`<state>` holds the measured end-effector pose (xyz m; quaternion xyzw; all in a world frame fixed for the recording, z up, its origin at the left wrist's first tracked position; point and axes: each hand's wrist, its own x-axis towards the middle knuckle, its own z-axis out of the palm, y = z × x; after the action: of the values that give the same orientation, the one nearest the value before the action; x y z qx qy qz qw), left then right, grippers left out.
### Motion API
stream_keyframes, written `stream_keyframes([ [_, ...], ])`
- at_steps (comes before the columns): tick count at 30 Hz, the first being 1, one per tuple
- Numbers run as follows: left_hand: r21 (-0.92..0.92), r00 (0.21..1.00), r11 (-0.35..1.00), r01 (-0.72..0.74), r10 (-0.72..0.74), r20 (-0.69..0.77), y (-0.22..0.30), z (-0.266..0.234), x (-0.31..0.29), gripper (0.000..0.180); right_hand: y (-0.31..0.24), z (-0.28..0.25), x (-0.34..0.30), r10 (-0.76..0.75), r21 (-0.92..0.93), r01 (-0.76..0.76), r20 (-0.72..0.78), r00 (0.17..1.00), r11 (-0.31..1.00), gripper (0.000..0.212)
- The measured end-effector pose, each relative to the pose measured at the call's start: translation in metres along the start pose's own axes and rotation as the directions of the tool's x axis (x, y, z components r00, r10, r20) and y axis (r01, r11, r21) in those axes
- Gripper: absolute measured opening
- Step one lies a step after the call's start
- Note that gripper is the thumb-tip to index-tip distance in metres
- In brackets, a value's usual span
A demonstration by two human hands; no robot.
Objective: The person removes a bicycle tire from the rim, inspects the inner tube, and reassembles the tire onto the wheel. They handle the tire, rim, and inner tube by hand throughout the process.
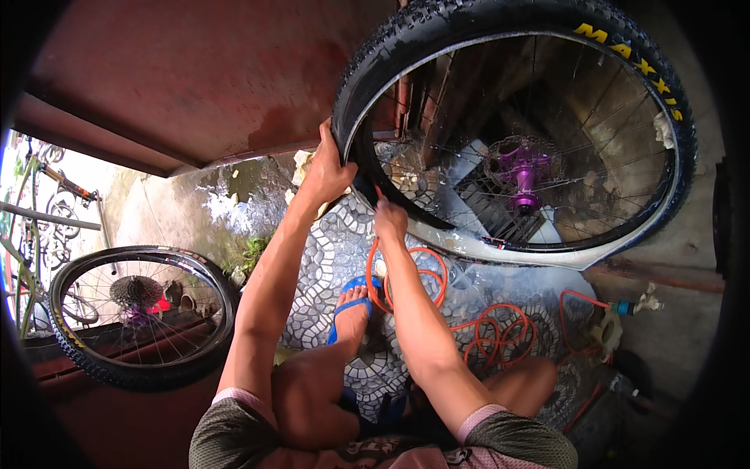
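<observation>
A bicycle wheel (676, 168) with a knobby black tyre stands tilted in front of me, with yellow lettering on its upper right sidewall. Its hub (523, 176) is purple, with a disc brake rotor on it. My left hand (326, 173) is closed on the tyre's left edge, thumb toward the rim. Just below and right of it, my right hand (390, 220) is closed around an orange hose (446, 285), whose tip pokes out above the fingers near the tyre. The hose's loops lie on the ground beneath. The lower tyre looks pale and shiny.
At the left leans a second bicycle wheel (226, 285) with a cassette (137, 292). A reddish metal panel (195, 70) rises at the upper left. A tap fitting (623, 307) joins the hose at the right. My foot in a blue flip-flop (353, 306) rests on wet pebble-patterned paving (312, 313).
</observation>
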<state>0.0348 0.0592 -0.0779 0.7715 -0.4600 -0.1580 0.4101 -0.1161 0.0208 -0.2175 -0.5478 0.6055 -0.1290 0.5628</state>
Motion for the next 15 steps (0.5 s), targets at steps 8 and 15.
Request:
stream_keyframes([
  [8,-0.138,0.997,0.988,0.07,-0.066,0.035,0.013,0.008,0.002,0.091,-0.02,0.016,-0.006,0.234,0.774,-0.456,0.391,0.89,0.44,0.016],
  [15,-0.032,1.0,0.999,0.03,-0.03,0.004,0.011,0.004,0.0,0.09,0.007,-0.018,-0.01,0.075,0.67,-0.266,0.3,0.951,0.693,0.026],
])
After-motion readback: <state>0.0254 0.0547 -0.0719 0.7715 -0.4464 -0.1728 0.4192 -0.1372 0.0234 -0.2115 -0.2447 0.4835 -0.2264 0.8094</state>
